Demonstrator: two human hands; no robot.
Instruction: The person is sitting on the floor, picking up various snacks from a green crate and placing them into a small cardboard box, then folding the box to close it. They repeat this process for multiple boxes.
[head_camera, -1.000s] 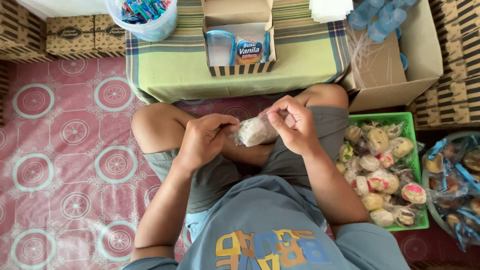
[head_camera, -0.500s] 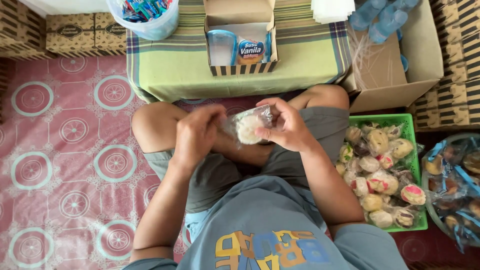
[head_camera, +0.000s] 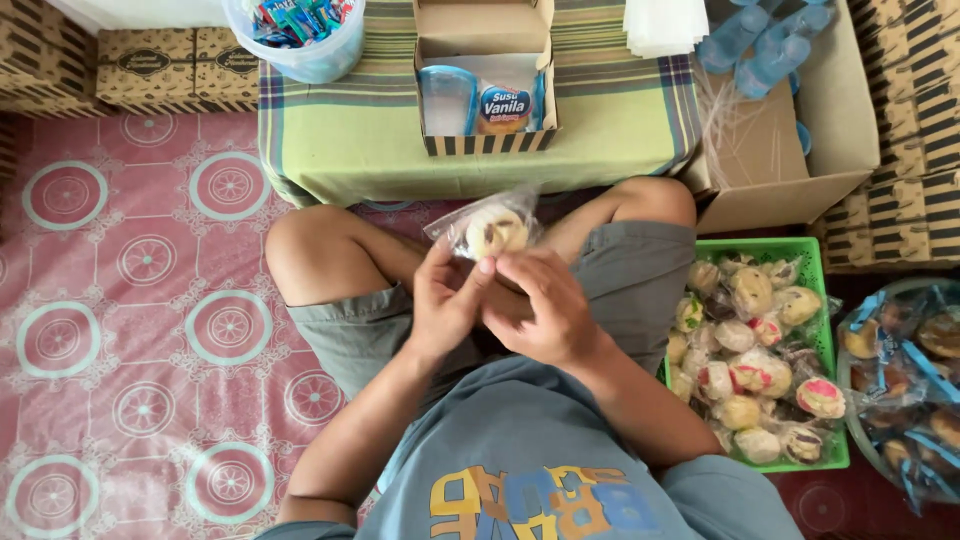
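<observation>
I sit cross-legged on the floor and hold a small round cake in a clear plastic bag (head_camera: 490, 230) above my lap. My left hand (head_camera: 445, 300) grips the bag from below with thumb and fingers. My right hand (head_camera: 545, 310) pinches it from the right side. Both hands touch each other under the bag. In front of my knees an open cardboard box (head_camera: 487, 145) on a low cloth-covered table (head_camera: 330, 140) holds a plastic cup and a small drink carton.
A green basket (head_camera: 830, 460) full of wrapped cakes stands at my right. Further right is a round tray of bagged pastries (head_camera: 900, 350). A large carton (head_camera: 800, 190) with water cups, a plastic tub of sachets (head_camera: 300, 30) and stacked patterned boxes (head_camera: 150, 70) surround the table.
Both hands have lifted the bagged cake upward and a little forward, from lap level toward the table's edge. The bag now stands more upright between my fingers.
</observation>
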